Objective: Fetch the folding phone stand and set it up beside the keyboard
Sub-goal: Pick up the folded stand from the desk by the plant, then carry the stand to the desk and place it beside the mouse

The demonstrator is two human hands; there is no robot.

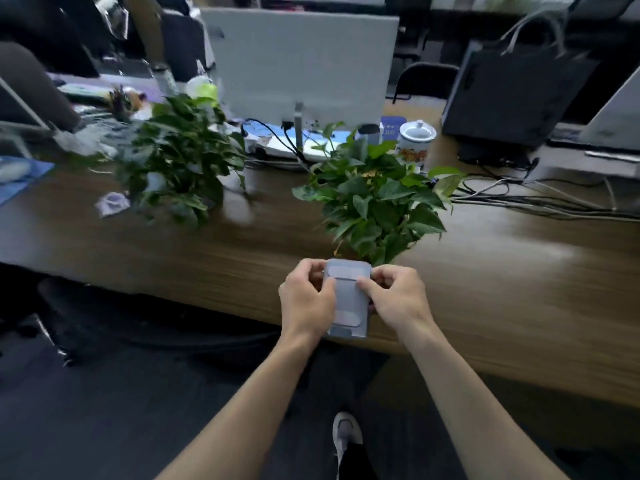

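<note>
The folding phone stand (350,299) is a flat grey slab with rounded corners and lighter pads, held folded over the near edge of the wooden desk (173,251). My left hand (306,299) grips its left side, thumb on the top pad. On its right side my right hand (398,296) holds it, thumb pressing near the upper edge. No keyboard shows in this view.
Two leafy potted plants stand on the desk, one (377,202) just behind the stand, one (176,157) to the left. Behind are a monitor back (301,64), a lidded mug (415,140), cables (540,199) and a black bag (516,95). My shoe (346,434) is below.
</note>
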